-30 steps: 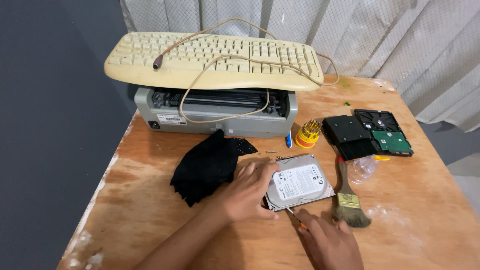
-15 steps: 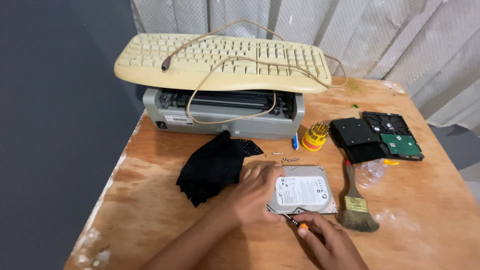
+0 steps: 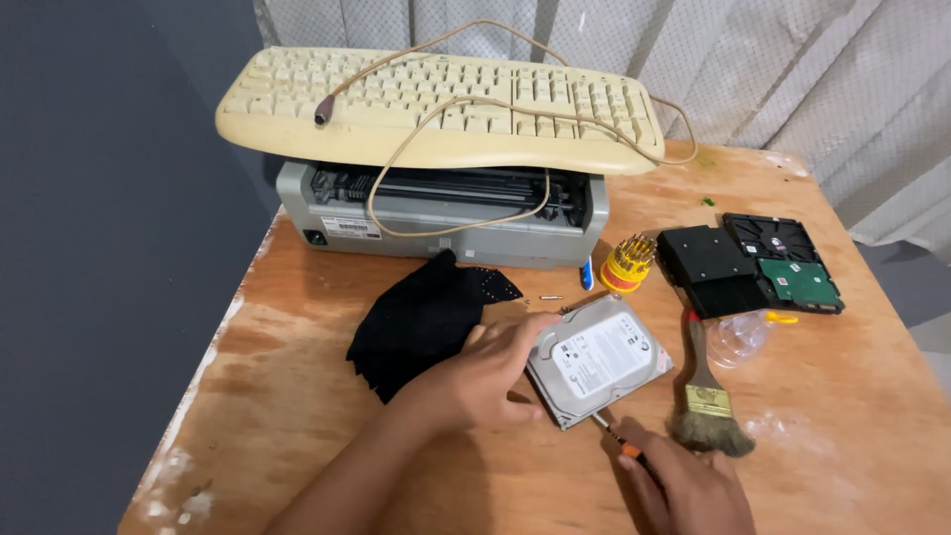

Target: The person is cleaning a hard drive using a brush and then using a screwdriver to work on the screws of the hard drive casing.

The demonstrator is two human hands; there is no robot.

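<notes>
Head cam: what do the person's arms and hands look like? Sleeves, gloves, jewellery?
Both are bare. The left hand and its forearm show no sleeve, glove, ring or wristband. The right hand is also ungloved, with no ring visible; its wrist is cut off by the picture's lower edge, so a watch or sleeve there cannot be ruled out. No markings show on either.

Wooden table (image 3: 297,297); printer (image 3: 446,213); cloth (image 3: 426,317); brush (image 3: 705,396)

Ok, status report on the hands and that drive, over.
Left hand steadying hard drive. Right hand holding screwdriver at its near edge. Paintbrush close beside.
</notes>
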